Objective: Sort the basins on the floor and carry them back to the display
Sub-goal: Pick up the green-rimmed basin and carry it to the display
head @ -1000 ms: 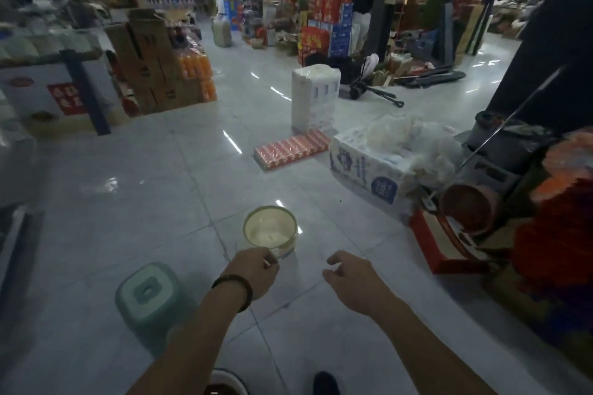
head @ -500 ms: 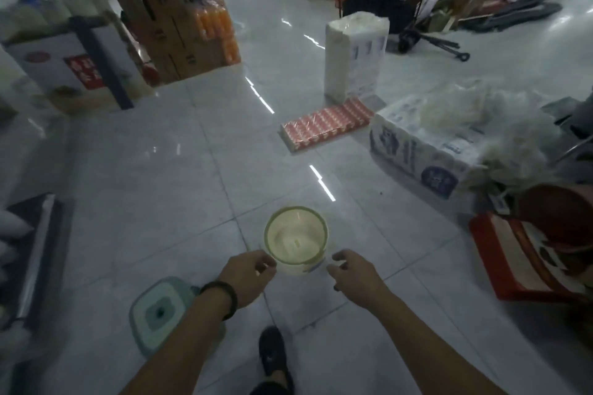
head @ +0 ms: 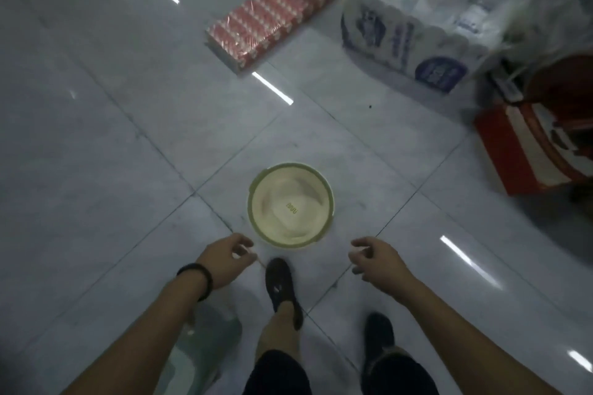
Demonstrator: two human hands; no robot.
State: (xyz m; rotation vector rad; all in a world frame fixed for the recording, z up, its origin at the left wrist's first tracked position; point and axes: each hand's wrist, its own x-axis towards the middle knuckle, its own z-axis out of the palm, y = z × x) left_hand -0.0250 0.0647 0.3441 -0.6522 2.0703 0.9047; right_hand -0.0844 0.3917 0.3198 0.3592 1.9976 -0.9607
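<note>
A round cream basin (head: 290,205) with a green rim stands upright on the tiled floor just ahead of my feet. My left hand (head: 226,258), with a dark band on its wrist, hovers at the basin's near left edge, its fingers loosely curled and nothing in them. At the near right hangs my right hand (head: 375,258), a short gap from the rim, also loosely curled and empty. Neither hand touches the basin.
A pale green stool (head: 205,340) sits under my left forearm. Ahead lie a red shrink-wrapped pack (head: 269,16) and a bundle of tissue packs (head: 410,32). A red box (head: 526,151) and a dark red round tub (head: 564,77) crowd the right edge.
I have stepped closer and tipped my view down, so the basin now lies right below me. Both hands have spread apart to either side of its near rim.
</note>
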